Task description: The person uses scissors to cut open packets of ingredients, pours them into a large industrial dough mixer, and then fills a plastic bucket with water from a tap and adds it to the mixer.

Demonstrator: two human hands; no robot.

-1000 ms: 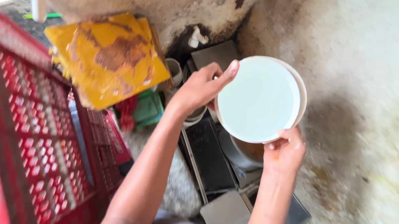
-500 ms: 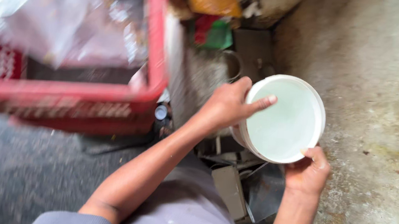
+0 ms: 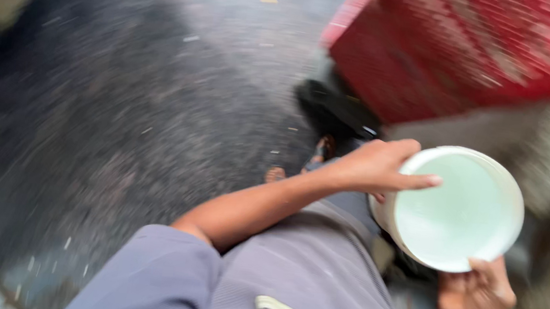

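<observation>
Since half a second ago the view has swung round: the red crate (image 3: 480,53) that hung at the upper left now sits at the upper right, and dark wet ground (image 3: 121,109) fills the left, all of it blurred by the motion. The grip on the white bowl (image 3: 455,209) has stayed the same. The left hand (image 3: 380,166) lies across the bowl's upper left rim, fingers stretched together over the edge with the fingertips reaching onto the pale inside. The right hand (image 3: 476,295) cups the lower right rim from beneath, fingers curled against it. The bowl sits between the two hands, tipped so its round open face looks up toward the camera, above the person's grey-clad lap (image 3: 289,273). The crate stands beyond it, apart from both hands.
</observation>
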